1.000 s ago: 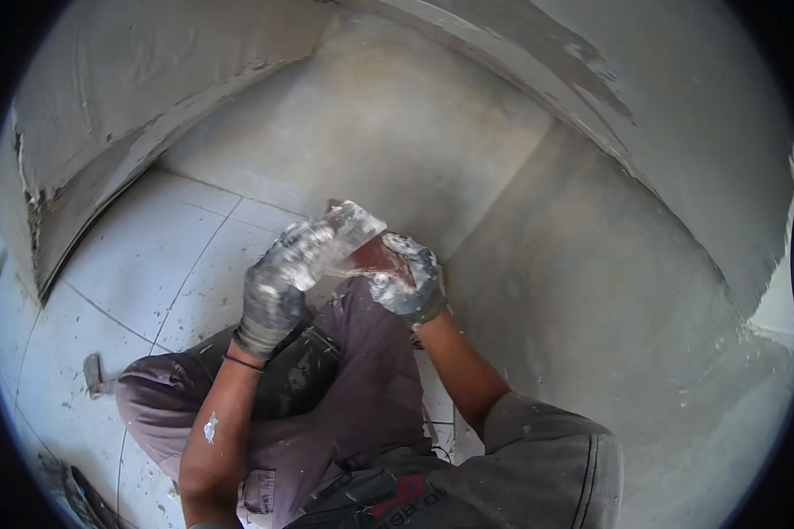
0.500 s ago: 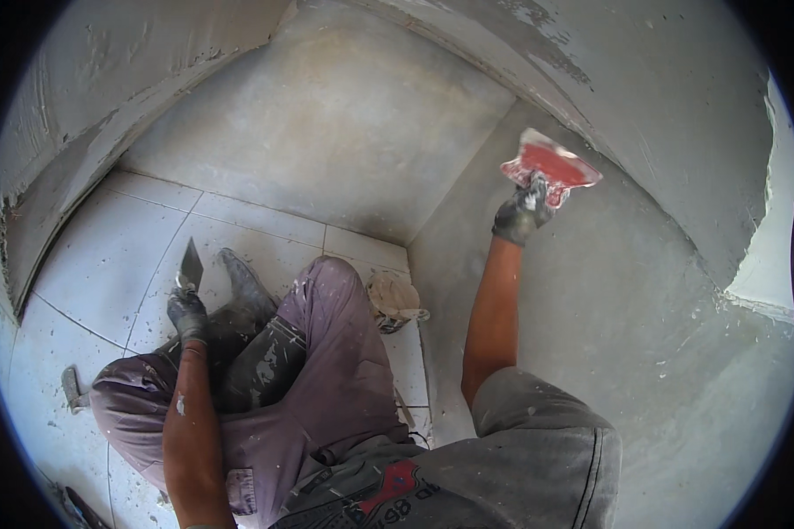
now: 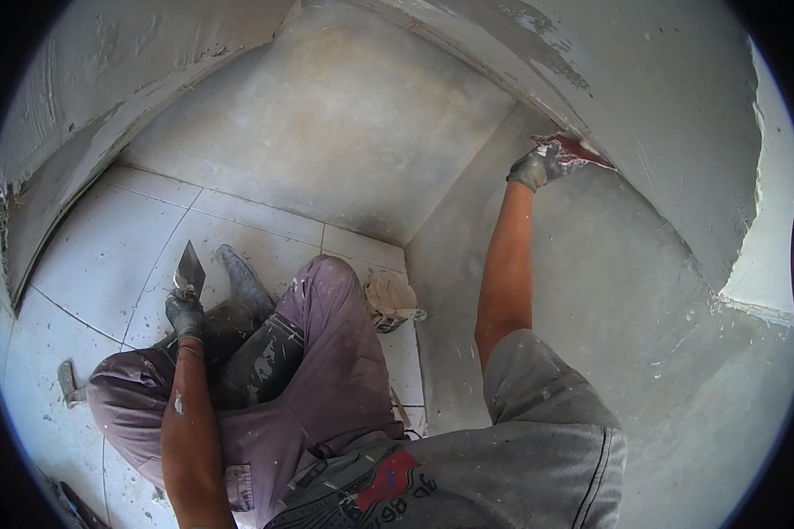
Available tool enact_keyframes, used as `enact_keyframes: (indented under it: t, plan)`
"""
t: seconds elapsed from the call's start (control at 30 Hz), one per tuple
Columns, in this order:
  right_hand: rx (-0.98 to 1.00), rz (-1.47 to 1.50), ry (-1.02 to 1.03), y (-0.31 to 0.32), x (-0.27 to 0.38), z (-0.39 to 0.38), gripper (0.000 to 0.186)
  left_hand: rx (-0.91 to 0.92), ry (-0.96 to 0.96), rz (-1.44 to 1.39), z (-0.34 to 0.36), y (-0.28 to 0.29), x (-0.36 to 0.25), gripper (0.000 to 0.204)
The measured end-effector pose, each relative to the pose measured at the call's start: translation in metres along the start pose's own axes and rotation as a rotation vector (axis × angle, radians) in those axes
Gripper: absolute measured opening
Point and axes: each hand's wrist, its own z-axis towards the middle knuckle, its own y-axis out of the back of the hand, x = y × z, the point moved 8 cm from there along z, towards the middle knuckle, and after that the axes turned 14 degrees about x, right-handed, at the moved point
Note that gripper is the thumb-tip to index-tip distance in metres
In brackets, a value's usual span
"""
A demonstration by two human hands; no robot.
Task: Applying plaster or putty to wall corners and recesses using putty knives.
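Note:
My right hand [image 3: 535, 167], in a dirty grey glove, is closed round a red plastering spreader [image 3: 576, 150] smeared with white. The spreader is tilted, its far edge up at the corner where the grey side wall [image 3: 591, 264] meets the sloping surface above [image 3: 661, 115]. My left hand [image 3: 185, 315], also gloved, grips a pointed metal trowel [image 3: 190, 269] by its handle. That trowel is held over the tiles, its blade pointing away from me, near my boot [image 3: 243, 278].
A plaster-caked bucket [image 3: 391, 301] stands on the white tiled floor [image 3: 106, 256] beside my right knee. Near my left knee lies a scraper-like tool [image 3: 69, 385]. A back wall [image 3: 326, 123] closes the space ahead, and a rough-edged panel [image 3: 71, 132] slopes overhead at left.
My right hand has moved up and slightly right. The spreader has tipped from showing its broad red face to nearly edge-on at the upper corner. The left hand has barely moved.

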Motion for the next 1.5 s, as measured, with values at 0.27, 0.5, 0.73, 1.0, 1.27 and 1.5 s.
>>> enact_keyframes:
  t: [0.27, 0.5, 0.73, 1.0, 1.27, 1.5]
  plan:
    - [-0.173, -0.384, 0.353, -0.094, 0.109, -0.039, 0.079, -0.016, 0.008, 0.019, -0.001, 0.001, -0.005, 0.038]
    - [-0.014, -0.157, 0.205, -0.203, 0.132, -0.077, 0.094, -0.028, 0.021, 0.080, -0.003, 0.009, -0.001, 0.037]
    - [0.104, -0.013, 0.101, -0.281, 0.195, -0.121, 0.090, -0.014, 0.009, -0.068, -0.003, 0.003, 0.003, 0.035]
    - [0.771, 0.517, -0.112, -0.239, 0.171, -0.245, 0.030, 0.112, -0.428, 0.289, -0.011, 0.019, -0.040, 0.051]
    - [0.805, 1.145, -0.841, -0.185, 0.167, -0.286, 0.037, 0.429, -0.355, -1.389, -0.074, 0.041, -0.239, 0.035]
    - [1.269, 0.902, -0.313, -0.171, 0.212, -0.322, 0.036, 0.151, -0.682, -0.636, -0.083, 0.060, -0.251, 0.024]
